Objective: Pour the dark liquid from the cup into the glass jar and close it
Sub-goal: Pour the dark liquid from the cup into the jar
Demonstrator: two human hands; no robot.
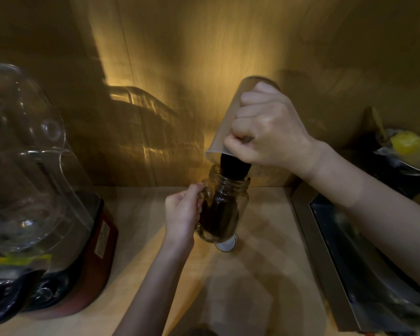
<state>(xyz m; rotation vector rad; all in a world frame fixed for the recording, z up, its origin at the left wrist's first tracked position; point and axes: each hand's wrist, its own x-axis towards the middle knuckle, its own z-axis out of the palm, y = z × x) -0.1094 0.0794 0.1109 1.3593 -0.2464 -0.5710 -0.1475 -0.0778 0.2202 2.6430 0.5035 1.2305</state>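
Note:
A translucent plastic cup (230, 112) is tipped nearly upside down over the glass jar (224, 207), with my right hand (267, 129) wrapped around it. Dark liquid (234, 167) streams from the cup's rim into the jar's open mouth. The jar has a side handle, stands on the wooden counter and is roughly two thirds full of dark liquid. My left hand (183, 212) grips that handle from the left. A round metal lid (227, 244) lies flat on the counter just in front of the jar, partly hidden by it.
A blender with a clear plastic cover and red base (46, 190) fills the left side. At the right is a metal sink (364, 258), with a foil-lined bowl holding something yellow (407, 146) behind it. A wooden wall stands close behind the jar.

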